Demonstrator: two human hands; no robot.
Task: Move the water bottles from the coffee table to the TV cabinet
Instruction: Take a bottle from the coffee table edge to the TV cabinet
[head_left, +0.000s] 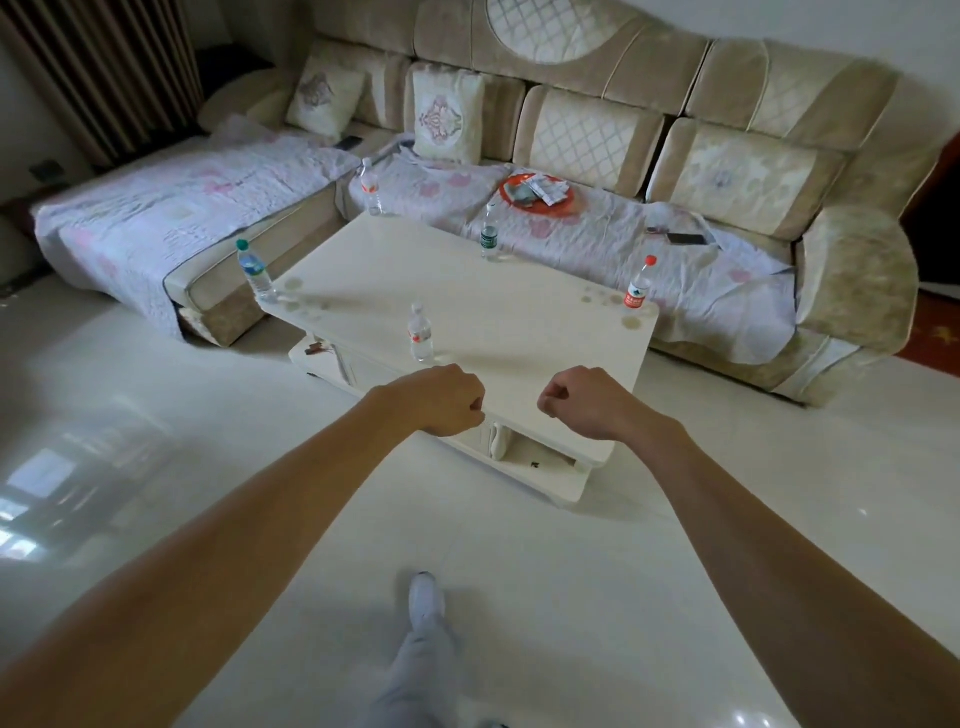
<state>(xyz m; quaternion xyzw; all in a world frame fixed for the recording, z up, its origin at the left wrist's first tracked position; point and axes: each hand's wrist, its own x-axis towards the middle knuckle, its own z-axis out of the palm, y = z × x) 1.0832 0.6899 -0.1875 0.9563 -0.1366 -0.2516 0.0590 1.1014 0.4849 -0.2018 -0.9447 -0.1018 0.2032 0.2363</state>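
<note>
The left grip (441, 400) and right grip (576, 397) are held closed, empty. The nearest bottle (420, 335) is found just beyond the left grip (upright, on the table (493, 301)); it should be taken around its middle.

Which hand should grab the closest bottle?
Probably left. The left hand is just in front of the nearest bottle on the coffee table; the right hand is farther to the side. Both are curled, holding nothing.

Five bottles (420, 332) (upright) on table (467, 306)
</note>
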